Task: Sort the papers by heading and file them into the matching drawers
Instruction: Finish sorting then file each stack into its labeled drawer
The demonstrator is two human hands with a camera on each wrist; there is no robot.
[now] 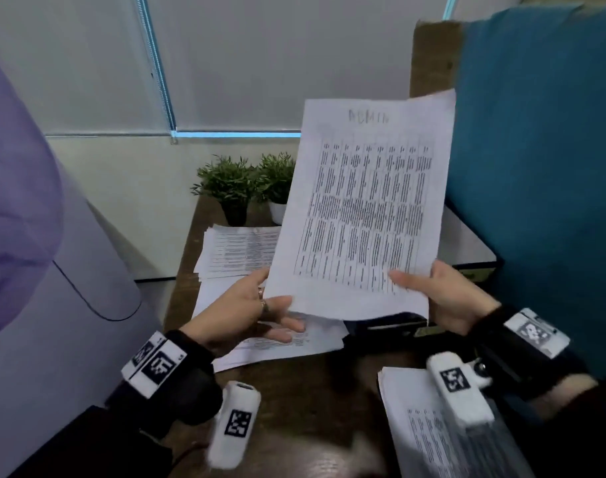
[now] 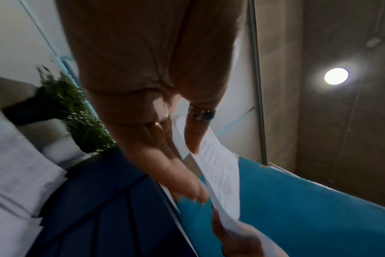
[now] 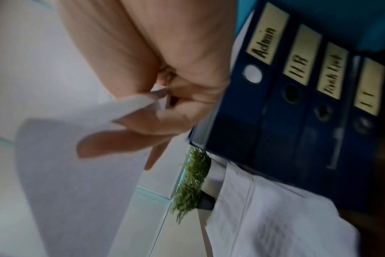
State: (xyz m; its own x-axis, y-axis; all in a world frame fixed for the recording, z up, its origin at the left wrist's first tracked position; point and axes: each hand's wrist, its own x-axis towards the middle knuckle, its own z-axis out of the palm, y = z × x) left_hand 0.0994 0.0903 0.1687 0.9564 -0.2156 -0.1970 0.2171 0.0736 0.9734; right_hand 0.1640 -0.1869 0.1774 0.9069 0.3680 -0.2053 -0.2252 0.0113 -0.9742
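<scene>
Aloft, pinches white printed paper sheet [image 1: 360,208]: left hand [image 1: 239,312] at 7 o'clock, right hand [image 1: 450,298] at 5 o'clock; teal fabric panel [image 1: 536,167] close at 3 o'clock; heading [image 1: 369,116] blurred.

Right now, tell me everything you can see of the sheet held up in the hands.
The sheet is thin white paper, printed with a dense table of dark text in columns under a blurred heading that looks like ADMIN. It is held up above the desk, print towards the person, its top leaning right. The right hand pinches its lower right corner, thumb on the front; the left hand holds its lower left edge between its fingers. Its back looks blank.
</scene>
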